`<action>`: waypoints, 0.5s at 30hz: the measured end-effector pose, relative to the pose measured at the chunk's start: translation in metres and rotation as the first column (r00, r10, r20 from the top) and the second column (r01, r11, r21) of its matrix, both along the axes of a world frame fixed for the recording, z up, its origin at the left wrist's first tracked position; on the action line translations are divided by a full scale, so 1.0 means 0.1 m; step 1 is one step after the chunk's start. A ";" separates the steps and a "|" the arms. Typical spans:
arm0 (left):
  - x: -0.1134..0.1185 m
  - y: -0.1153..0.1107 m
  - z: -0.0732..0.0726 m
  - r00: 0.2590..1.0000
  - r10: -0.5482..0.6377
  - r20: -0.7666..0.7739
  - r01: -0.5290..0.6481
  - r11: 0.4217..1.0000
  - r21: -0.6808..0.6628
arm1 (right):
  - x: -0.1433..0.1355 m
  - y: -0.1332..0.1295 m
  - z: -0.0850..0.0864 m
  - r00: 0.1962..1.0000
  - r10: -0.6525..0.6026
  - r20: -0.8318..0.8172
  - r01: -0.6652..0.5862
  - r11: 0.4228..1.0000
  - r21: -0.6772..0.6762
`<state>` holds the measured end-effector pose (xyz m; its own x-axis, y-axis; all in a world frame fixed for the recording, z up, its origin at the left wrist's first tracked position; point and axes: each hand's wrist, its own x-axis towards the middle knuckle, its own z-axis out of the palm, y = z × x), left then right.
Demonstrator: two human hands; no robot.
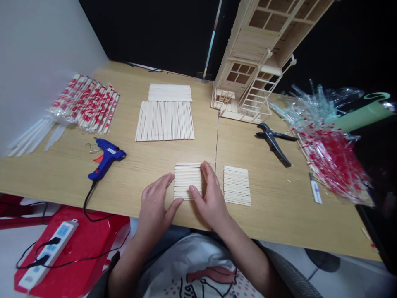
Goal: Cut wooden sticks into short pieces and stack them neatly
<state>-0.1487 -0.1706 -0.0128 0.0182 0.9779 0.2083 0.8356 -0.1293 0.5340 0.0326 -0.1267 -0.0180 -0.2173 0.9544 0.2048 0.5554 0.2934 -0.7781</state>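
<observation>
A square panel of thin wooden sticks (187, 178) lies flat near the table's front edge, its sticks running sideways. Beside its left edge is my left hand (158, 203), fingers apart and holding nothing. My right hand (211, 196) rests at the panel's right side, fingers apart, with the thumb over the lower right part. A second small stick panel (237, 185) lies just right of my right hand. Farther back are a larger panel of upright sticks (165, 121) and a narrow pale panel (170, 92) above it.
A blue glue gun (107, 157) lies left, near wrapped chopsticks (88, 101) and glue sticks (32, 135). A wooden model house (248, 62) stands at the back. Black clippers (273, 142), a small tube (315, 189) and plastic wrappers (335, 157) lie right.
</observation>
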 end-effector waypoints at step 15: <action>-0.01 0.00 0.00 1.000 -0.006 0.008 0.006 1.000 -0.002 | -0.03 0.04 0.02 1.000 -0.001 0.016 0.001 1.000 -0.010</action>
<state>-0.1493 -0.1708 -0.0127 0.0225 0.9781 0.2069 0.8307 -0.1334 0.5406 0.0299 -0.1229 -0.0164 -0.2198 0.9566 0.1914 0.5683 0.2850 -0.7719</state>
